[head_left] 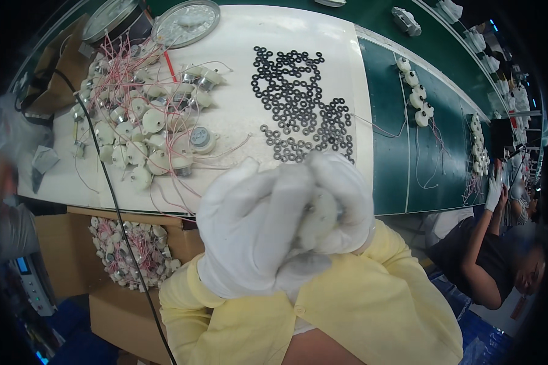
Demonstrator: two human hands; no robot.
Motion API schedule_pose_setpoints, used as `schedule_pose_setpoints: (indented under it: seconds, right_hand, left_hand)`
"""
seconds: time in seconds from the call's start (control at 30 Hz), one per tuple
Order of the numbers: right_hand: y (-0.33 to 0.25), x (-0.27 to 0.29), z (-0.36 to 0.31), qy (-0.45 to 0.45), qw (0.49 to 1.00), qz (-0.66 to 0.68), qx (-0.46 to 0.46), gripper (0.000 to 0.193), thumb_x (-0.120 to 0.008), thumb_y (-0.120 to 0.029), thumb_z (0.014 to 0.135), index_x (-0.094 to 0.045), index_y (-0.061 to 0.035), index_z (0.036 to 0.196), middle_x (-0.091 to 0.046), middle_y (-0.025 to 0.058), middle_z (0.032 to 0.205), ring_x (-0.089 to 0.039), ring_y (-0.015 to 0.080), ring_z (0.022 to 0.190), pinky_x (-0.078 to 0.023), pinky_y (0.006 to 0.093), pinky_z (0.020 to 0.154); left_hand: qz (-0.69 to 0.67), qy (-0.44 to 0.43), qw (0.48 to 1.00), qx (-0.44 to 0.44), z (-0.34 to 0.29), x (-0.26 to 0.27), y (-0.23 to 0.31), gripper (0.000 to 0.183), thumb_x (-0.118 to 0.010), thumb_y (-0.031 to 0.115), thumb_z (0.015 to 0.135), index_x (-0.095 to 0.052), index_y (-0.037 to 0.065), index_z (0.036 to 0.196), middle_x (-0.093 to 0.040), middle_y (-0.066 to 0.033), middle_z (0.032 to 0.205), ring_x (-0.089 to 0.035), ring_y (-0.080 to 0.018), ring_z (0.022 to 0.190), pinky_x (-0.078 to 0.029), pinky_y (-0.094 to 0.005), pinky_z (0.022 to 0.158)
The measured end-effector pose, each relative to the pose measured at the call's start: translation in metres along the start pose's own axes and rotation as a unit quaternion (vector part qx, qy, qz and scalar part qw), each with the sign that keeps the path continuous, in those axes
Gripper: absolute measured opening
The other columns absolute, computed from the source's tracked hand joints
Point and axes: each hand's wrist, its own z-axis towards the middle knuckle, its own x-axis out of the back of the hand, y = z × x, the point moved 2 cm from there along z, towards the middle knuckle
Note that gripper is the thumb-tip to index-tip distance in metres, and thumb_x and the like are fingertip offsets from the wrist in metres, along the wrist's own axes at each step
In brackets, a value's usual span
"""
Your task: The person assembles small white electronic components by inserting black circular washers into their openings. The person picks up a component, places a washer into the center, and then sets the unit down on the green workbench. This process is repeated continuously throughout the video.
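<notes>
Both my hands wear white gloves and meet in front of my chest, at the near edge of the white table. Between them is a small cream-white motor (318, 220), partly hidden by fingers. My left hand (243, 228) has its fingers closed against the motor's left side. Curled around the other side is my right hand (350, 198). Just beyond the hands, many small black rings (289, 91) lie spread flat on the table. A heap of similar cream motors (143, 131) with pink and white wires lies to the left, one showing its round metal face (201, 139).
An open cardboard box (67, 252) full of wired motors stands below the table at left. A black cable (106, 173) hangs across the left side. Several motors (416, 96) rest on the green surface at right, where a co-worker (484, 255) sits. A round lid (186, 23) lies far left.
</notes>
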Motion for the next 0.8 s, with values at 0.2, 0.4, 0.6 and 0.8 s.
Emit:
schedule_pose_setpoints:
  seconds: [0.2,0.4,0.6,0.8]
  right_hand:
    - [-0.009,-0.003,-0.034,0.265,0.848,0.394,-0.235,0.082,-0.076,-0.047,0.094,-0.045,0.0043,0.151,-0.067,0.009,0.091,-0.062,0.017,0.072,-0.051,0.029,0.069]
    - [0.008,0.06,-0.049,0.167,0.84,0.476,-0.201,0.075,-0.064,-0.058,0.098,-0.06,0.0076,0.133,-0.059,0.0042,0.071,-0.048,0.011,0.057,-0.038,0.0266,0.058]
    - [0.002,0.095,-0.078,0.11,0.865,0.104,-0.478,0.033,-0.077,-0.008,0.087,-0.07,0.0006,0.118,-0.064,0.0025,0.082,-0.06,0.0137,0.073,-0.05,0.0311,0.066]
    - [0.016,0.104,-0.079,-0.049,0.906,-0.295,-0.299,0.029,-0.085,-0.02,0.078,-0.074,-0.0079,0.103,-0.066,0.0075,0.076,-0.063,0.0238,0.065,-0.051,0.0359,0.062]
  left_hand:
    - [0.011,-0.02,1.0,-0.01,-0.001,-0.015,0.008,0.048,-0.07,0.031,0.089,-0.067,-0.001,0.124,-0.069,-0.0115,0.103,-0.067,-0.0297,0.085,-0.052,-0.0477,0.082]
    - [0.212,0.015,0.974,0.074,0.037,-0.009,-0.05,0.031,-0.071,0.022,0.089,-0.071,0.009,0.117,-0.071,-0.0099,0.103,-0.067,-0.0304,0.091,-0.051,-0.0459,0.083]
    - [0.398,-0.032,0.906,0.137,0.043,-0.025,-0.122,0.026,-0.069,0.026,0.094,-0.072,0.011,0.115,-0.074,-0.0066,0.099,-0.068,-0.0272,0.1,-0.052,-0.0445,0.086]
    - [0.29,-0.008,0.956,0.046,0.043,-0.047,-0.117,0.016,-0.071,0.022,0.089,-0.071,0.012,0.102,-0.072,-0.0068,0.089,-0.068,-0.0297,0.095,-0.051,-0.0456,0.084]
